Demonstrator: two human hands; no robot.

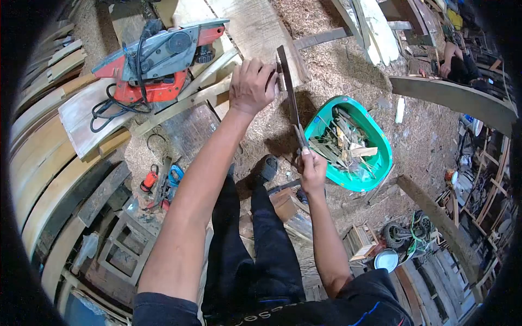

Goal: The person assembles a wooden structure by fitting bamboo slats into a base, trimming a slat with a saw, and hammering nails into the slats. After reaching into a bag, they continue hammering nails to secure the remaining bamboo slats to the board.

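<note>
My right hand (312, 169) is closed around the lower end of a long, narrow, dark metal blade (289, 87), which points up and away from me. My left hand (253, 86) has its fingers curled beside the blade's upper part. A small rough edge shows between those fingertips and the blade; I cannot tell what it belongs to. Just right of the blade sits a teal plastic tub (385, 142) holding wood offcuts (342, 144). Below the left hand, a wooden piece (187, 106) runs out from under a red and grey corded power tool (163, 62).
Sawdust (337, 70) covers much of the ground. Curved wooden planks (43, 168) are stacked along the left. Smaller tools (163, 185) lie by my left forearm. A curved board (451, 92) spans the right, and another person (457, 60) sits at the upper right.
</note>
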